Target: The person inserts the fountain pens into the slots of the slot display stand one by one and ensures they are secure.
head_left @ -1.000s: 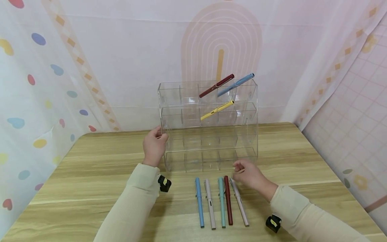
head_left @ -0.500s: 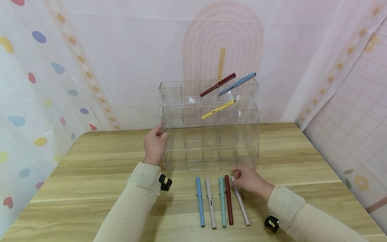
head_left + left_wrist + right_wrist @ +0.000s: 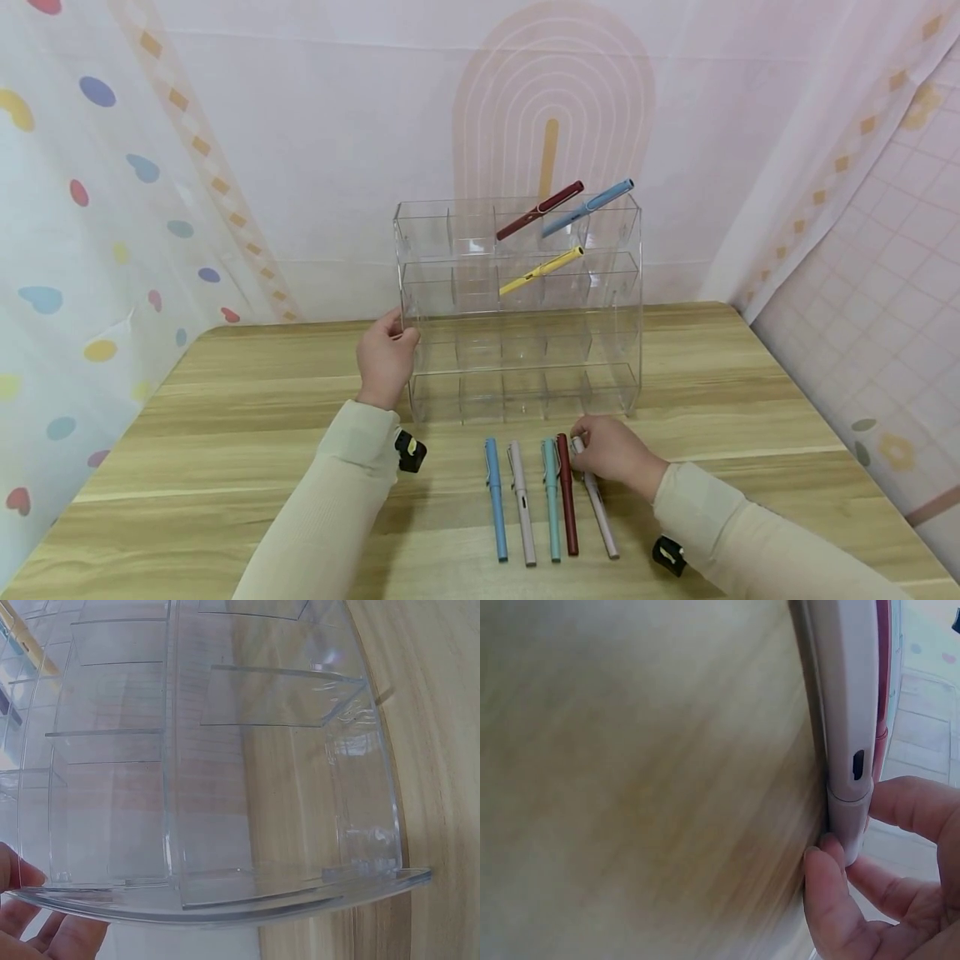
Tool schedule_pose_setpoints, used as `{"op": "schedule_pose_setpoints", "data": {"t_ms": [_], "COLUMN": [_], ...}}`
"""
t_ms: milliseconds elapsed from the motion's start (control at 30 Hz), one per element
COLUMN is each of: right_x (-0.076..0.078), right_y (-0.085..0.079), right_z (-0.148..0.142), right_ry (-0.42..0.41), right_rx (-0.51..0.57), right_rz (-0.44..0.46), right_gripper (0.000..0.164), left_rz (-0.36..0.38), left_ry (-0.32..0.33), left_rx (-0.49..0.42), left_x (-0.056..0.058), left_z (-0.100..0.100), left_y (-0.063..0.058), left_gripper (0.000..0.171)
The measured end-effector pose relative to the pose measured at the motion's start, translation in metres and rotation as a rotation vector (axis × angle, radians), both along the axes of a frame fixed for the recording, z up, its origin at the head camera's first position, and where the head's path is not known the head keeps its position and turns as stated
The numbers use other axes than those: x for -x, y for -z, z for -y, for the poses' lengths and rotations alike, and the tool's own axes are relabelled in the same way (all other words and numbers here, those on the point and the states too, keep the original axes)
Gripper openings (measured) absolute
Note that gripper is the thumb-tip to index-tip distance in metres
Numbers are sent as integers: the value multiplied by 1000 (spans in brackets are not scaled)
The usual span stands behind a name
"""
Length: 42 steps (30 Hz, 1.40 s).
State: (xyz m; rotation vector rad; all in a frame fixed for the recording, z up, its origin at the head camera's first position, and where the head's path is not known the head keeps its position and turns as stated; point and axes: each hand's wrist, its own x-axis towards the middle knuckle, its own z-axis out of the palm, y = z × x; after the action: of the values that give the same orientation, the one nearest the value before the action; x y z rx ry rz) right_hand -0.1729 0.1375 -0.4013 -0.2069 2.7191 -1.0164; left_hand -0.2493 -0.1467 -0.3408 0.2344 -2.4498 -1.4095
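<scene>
My left hand (image 3: 385, 358) grips the left side wall of a clear acrylic tiered rack (image 3: 525, 367). In the left wrist view, fingers (image 3: 75, 937) lie on one side of that clear wall and the thumb on the other. My right hand (image 3: 617, 450) pinches the clip end of a pale pinkish-grey pen (image 3: 602, 517), rightmost in a row on the table. Close up, the thumb and fingertips sit around the end of this pen (image 3: 847, 705). Left of it lie a dark red pen (image 3: 567, 500), a teal pen (image 3: 552, 500), another pale grey pen (image 3: 522, 504) and a blue pen (image 3: 496, 500).
Leaning in the rack's top tier are a dark red pen (image 3: 540, 211) and a blue pen (image 3: 588, 208). A yellow pen (image 3: 542, 271) leans in the second tier. The wooden table (image 3: 247, 400) backs onto a patterned curtain (image 3: 337, 150).
My right hand has come down and slightly left onto the rightmost pale pen, and its fingers have closed on the pen's end. The left hand keeps its hold on the rack.
</scene>
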Motion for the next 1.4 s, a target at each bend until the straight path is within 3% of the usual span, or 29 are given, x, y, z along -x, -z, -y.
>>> {"op": "schedule_pose_setpoints", "data": {"t_ms": [400, 567, 767, 933, 1233, 1400], "right_x": [2, 6, 12, 18, 30, 35], "right_y": [-3, -12, -33, -53, -92, -113], "right_z": [-6, -14, -23, -30, -47, -48], "right_ry": [46, 62, 74, 167, 275, 337], "right_rx": [143, 216, 311, 408, 546, 651], "right_rz": [73, 85, 58, 14, -146, -214], "right_gripper": [29, 31, 33, 34, 36, 27], "left_rz": [0, 3, 4, 0, 11, 16], "left_ry": [7, 12, 15, 22, 32, 27], "left_rx": [26, 27, 9, 4, 8, 10], "left_x": [0, 0, -1, -1, 2, 1], "left_z": [-1, -1, 1, 2, 4, 4], "left_y": [0, -1, -1, 0, 2, 2], "left_gripper": [43, 43, 45, 46, 47, 47]}}
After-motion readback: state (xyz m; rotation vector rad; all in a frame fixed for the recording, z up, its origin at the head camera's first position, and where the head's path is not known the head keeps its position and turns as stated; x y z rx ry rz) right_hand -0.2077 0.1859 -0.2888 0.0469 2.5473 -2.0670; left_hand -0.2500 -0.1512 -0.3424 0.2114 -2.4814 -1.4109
